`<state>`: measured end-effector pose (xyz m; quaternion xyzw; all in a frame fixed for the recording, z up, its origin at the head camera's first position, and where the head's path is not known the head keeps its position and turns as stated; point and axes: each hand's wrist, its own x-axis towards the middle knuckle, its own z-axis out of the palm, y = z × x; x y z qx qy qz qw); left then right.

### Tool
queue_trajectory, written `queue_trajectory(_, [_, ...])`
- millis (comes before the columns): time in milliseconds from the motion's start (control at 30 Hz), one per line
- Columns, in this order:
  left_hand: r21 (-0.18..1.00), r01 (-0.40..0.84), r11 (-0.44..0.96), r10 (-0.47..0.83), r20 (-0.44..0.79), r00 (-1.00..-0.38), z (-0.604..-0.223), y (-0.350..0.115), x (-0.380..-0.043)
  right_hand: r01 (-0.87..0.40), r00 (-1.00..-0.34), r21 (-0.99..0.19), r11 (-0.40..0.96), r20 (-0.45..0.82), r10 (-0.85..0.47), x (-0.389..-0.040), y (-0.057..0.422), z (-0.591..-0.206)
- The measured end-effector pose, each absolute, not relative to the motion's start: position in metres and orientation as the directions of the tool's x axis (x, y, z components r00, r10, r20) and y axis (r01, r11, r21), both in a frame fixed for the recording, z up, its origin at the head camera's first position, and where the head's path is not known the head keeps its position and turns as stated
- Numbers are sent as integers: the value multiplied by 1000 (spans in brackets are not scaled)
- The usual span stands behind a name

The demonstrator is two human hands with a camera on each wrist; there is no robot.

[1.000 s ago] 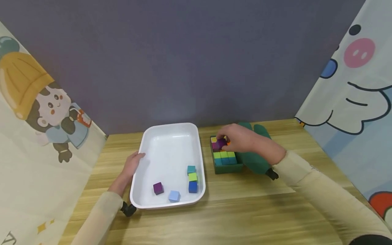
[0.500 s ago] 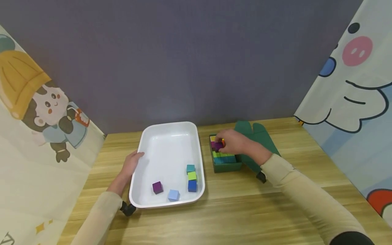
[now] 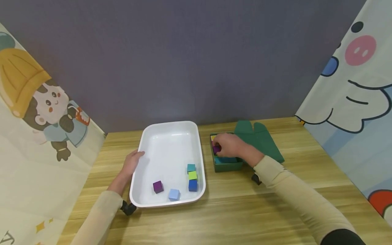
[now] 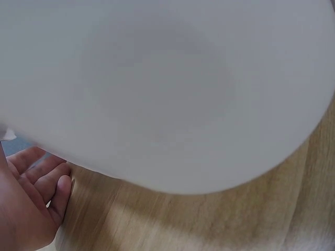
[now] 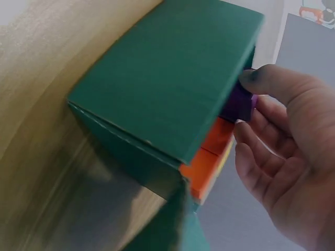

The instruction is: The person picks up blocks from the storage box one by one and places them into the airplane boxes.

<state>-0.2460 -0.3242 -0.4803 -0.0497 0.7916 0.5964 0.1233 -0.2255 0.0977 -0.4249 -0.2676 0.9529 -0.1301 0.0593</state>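
Note:
My left hand holds the left rim of a white tray, thumb over the edge; in the left wrist view the tray's pale side covers most of the picture. Thumb and fingers of my right hand pinch a purple cube at the open top of a green box. In the right wrist view that purple cube sits right at the box's edge, near orange cubes inside. A teal row shows at the box's near end; my hand hides most other cubes.
Inside the tray lie a purple cube, a light blue cube, and a line of teal, lime and blue cubes. The box's green flap spreads to its right. A grey panel stands behind the wooden table.
My right hand has shifted slightly left and toward me over the box with the purple cube, now covering the lime row. The left hand and tray have stayed in place.

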Motion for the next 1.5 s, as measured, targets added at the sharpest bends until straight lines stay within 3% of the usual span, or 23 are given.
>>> queue_trajectory(700, [933,-231,275,66,-258,-964,-482,-325,-247,-551,-830,-204,809,27,-558,-220,92,-428])
queue_trajectory(833, [934,-250,256,74,-277,-958,-476,-325,-245,-579,-811,-225,784,55,-583,-212,71,-415])
queue_trajectory(1000, [937,-265,230,97,-293,-951,-461,-320,-238,-602,-779,-247,759,-26,-626,-204,23,-397])
queue_trajectory(1100, [937,-276,215,89,-300,-950,-460,-319,-237,-657,-720,-238,715,-83,-689,-197,-8,-391])
queue_trajectory(1333, [940,-243,239,44,-261,-964,-480,-322,-246,-798,-512,-264,543,-180,-840,-170,-61,-398])
queue_trajectory(1500, [939,-257,228,63,-277,-959,-471,-321,-242,-825,-457,-259,502,-218,-863,-160,-79,-408])
